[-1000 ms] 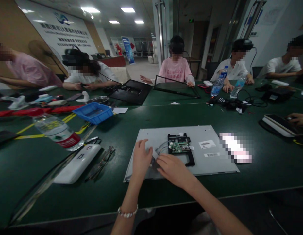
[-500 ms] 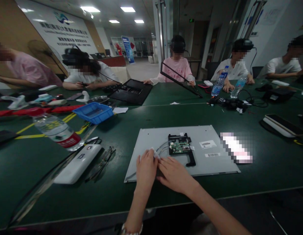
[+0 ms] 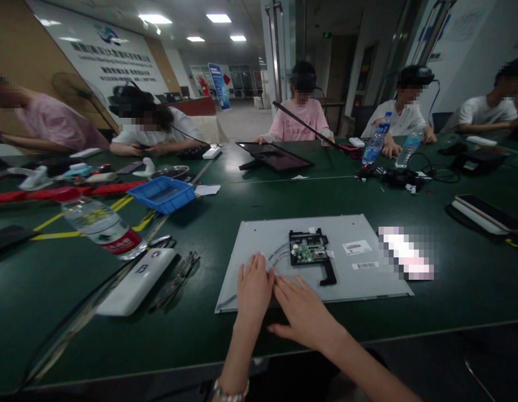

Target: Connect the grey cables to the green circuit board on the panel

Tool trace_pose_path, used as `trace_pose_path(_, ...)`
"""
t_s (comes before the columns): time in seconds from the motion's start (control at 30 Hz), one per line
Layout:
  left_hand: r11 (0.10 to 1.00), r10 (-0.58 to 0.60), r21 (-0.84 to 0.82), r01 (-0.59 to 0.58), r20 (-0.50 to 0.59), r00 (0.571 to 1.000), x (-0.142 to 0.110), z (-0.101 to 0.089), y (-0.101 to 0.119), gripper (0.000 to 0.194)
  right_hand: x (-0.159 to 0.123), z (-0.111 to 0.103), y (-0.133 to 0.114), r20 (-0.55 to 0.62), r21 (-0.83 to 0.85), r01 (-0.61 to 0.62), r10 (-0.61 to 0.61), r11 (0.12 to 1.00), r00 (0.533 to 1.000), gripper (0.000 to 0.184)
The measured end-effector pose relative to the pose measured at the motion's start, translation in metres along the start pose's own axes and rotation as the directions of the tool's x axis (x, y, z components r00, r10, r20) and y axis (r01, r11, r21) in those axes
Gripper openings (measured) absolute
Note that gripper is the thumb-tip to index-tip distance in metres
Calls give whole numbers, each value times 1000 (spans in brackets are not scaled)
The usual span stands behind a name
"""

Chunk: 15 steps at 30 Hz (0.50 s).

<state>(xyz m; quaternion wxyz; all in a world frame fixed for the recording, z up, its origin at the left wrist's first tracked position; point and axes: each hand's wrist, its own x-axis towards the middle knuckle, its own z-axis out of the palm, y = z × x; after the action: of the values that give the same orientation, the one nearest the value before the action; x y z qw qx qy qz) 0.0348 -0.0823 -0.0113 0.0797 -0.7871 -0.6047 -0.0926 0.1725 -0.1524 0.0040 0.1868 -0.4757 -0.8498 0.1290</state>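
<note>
A grey metal-backed display panel (image 3: 271, 234) lies face down in front of me. Fixed to it is a black plastic bracket (image 3: 329, 274) with a green circuit board (image 3: 308, 251), from which thin grey cables (image 3: 279, 254) run left. My left hand (image 3: 254, 287) rests palm down on the panel's near left part, over the cables, a small whitish piece (image 3: 269, 265) at its fingertips. Beside it, my right hand (image 3: 307, 312) has its fingers stretched forward and its thumb apart, fingertips close to the left hand. What lies under the palms is hidden.
Left of the panel are eyeglasses (image 3: 175, 282), a white power bank (image 3: 137, 282), a tilted water bottle (image 3: 101, 226) and a blue tray (image 3: 162, 195). A blurred-out phone-like object (image 3: 405, 254) lies at right. Across the table, a person in pink (image 3: 300, 120) handles a dark screen (image 3: 279, 156).
My right hand has drawn slightly back, its thumb farther from the left hand. My left hand stays on the panel. Across the table, the person has tilted up the dark screen and lowered the frame.
</note>
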Motion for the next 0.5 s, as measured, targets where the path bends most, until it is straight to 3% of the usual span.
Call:
trace_pose_path(0.27,1000,16,14,-15,-16,1000,-7,2,4,47,-4,-7,4,-19,50,-1,2,999,1000,60)
trace_pose_path(0.4,1000,5,-7,-5,-4,1000,-8,0,4,48,-11,-30,16,-49,90,27,-23,996,999,45)
trace_pose_path(0.5,1000,-21,-1,21,1,1000,-5,-3,4,48,-16,-52,39,-122,144,-38,56,989,991,34)
